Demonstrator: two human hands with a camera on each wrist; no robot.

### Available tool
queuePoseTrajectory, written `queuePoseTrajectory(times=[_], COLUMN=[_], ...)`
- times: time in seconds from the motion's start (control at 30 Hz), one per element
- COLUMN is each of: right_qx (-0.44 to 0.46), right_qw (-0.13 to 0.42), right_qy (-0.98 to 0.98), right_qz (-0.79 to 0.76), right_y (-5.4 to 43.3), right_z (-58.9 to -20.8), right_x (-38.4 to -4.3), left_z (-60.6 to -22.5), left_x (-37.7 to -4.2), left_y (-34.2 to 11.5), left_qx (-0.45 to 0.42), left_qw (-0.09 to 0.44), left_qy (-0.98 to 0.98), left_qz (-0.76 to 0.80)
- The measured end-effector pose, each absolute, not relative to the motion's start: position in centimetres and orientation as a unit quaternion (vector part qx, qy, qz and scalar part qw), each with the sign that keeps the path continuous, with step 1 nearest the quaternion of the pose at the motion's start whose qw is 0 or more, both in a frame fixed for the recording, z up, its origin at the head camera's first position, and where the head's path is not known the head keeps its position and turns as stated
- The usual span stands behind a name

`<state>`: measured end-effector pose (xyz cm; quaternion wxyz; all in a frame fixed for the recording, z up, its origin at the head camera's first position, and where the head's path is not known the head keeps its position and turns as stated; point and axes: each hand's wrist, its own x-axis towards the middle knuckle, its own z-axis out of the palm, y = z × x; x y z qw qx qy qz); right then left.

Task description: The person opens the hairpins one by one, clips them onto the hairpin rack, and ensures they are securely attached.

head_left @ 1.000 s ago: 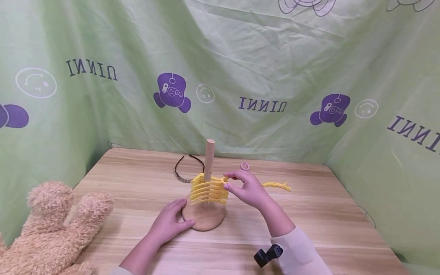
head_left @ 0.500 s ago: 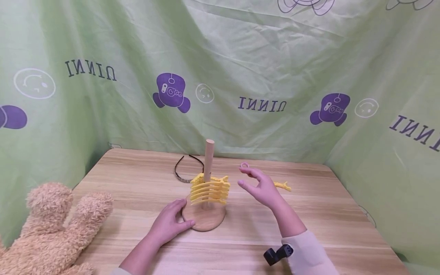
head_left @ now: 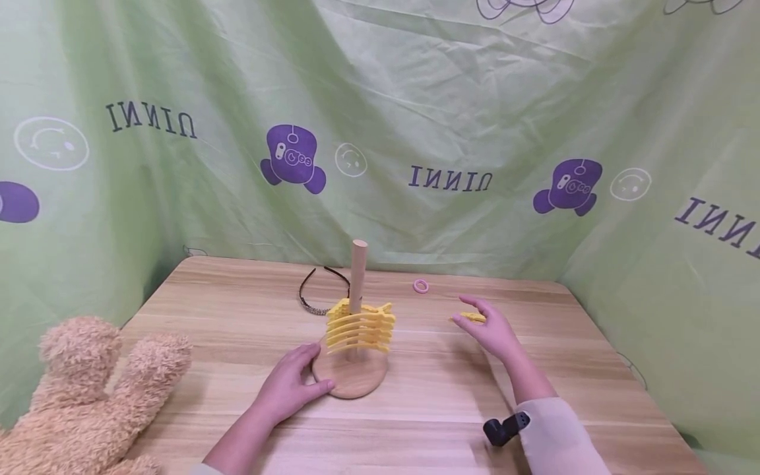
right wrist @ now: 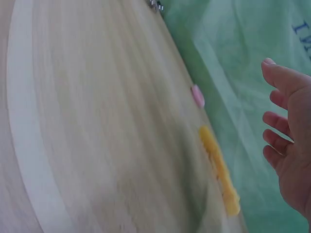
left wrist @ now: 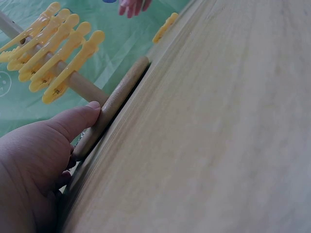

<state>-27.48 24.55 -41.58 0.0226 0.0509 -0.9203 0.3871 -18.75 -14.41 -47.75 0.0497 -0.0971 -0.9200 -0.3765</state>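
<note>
A wooden stand with a round base and an upright peg stands on the table. Several yellow banana hair clips are stacked around the peg. My left hand grips the left rim of the base. In the left wrist view its thumb lies against the rim, while the other fingers are partly hidden. To the right, my right hand hovers with fingers spread, holding nothing. Partly behind it lies one more yellow banana hair clip on the table, apart from the hand in the right wrist view.
A dark headband lies behind the stand. A small pink ring is near the table's back edge. At the left sits a fluffy brown plush toy. Green printed cloth hangs around the table.
My right hand has left the stacked clips and moved right, to the single yellow clip. The left hand stays on the base. The stand stays in place on the table.
</note>
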Motion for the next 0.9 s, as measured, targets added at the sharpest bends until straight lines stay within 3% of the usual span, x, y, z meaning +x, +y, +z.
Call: queuePoseTrajectory(times=[0.73,0.9], right_qx=[-0.024,-0.007], right_qw=[-0.042,-0.021], right_qy=[-0.940,-0.944], right_qz=[0.337,0.329], right_y=[30.9,31.1], right_z=[-45.1,-45.5], right_x=[-30.0,-30.1], left_z=[-47.7,-47.6], left_x=[-18.7,-18.7], left_y=[-14.4,-14.4], left_qx=[-0.099,-0.096], left_qw=[0.047,0.044], left_qy=[-0.921,-0.920], left_qz=[-0.375,-0.377])
